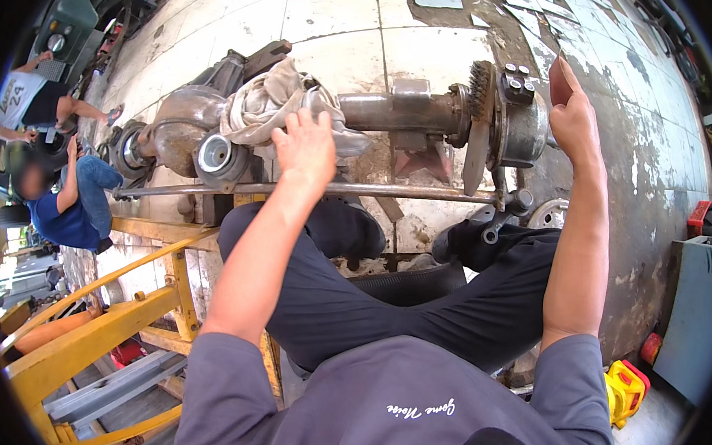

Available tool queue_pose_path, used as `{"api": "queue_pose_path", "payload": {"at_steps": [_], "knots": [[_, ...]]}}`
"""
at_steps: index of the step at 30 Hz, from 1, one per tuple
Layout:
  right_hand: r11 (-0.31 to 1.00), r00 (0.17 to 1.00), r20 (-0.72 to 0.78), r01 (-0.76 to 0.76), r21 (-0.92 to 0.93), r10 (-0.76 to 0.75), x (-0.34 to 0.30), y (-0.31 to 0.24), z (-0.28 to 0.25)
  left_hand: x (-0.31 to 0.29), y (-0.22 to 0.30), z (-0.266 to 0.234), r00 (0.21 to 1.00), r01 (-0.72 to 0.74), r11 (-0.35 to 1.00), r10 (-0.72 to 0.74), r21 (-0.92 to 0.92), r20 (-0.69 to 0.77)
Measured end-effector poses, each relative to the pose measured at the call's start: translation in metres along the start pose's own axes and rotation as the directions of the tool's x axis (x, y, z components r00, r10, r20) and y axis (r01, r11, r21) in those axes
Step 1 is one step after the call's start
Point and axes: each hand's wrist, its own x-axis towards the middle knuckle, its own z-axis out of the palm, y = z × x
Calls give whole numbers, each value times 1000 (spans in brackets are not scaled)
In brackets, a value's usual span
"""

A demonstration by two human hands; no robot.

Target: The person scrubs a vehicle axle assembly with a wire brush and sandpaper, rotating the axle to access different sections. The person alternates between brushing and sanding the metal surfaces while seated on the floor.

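Observation:
A greasy metal vehicle axle lies across the floor in front of my knees. Its round housing is on the left and a hub on the right. A crumpled beige rag is draped over the tube beside the housing. My left hand rests against the rag with fingers apart. At the right end, my right hand pinches a reddish-brown piece of sandpaper, raised just beyond the hub. A wire brush leans against the hub's inner side, bristles up.
A long steel rod runs along the axle's near side. Yellow steel framework stands at my left. Two other people are at far left, one crouching in blue. A grey-blue cabinet and a yellow-and-red object are at right.

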Motion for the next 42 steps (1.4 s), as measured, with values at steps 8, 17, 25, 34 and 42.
{"api": "queue_pose_path", "payload": {"at_steps": [8,17,25,34,42], "knots": [[1000,1000,8,-16,3,16,-2,-6,1,16,-20,-2,982,80,683,-180,-726,-61],[997,1000,-4,2,78,-1,1,4,1,30,54,14,991,-112,866,59,-488,-124],[998,1000,-3,0,55,0,4,4,-3,50,50,46,886,-375,863,226,-338,-404],[1000,1000,-18,0,-19,-1,5,16,-6,51,73,70,916,-205,955,109,-216,-386],[1000,999,-44,21,14,-21,9,25,-2,86,63,47,982,-187,882,159,-432,-101]]}}
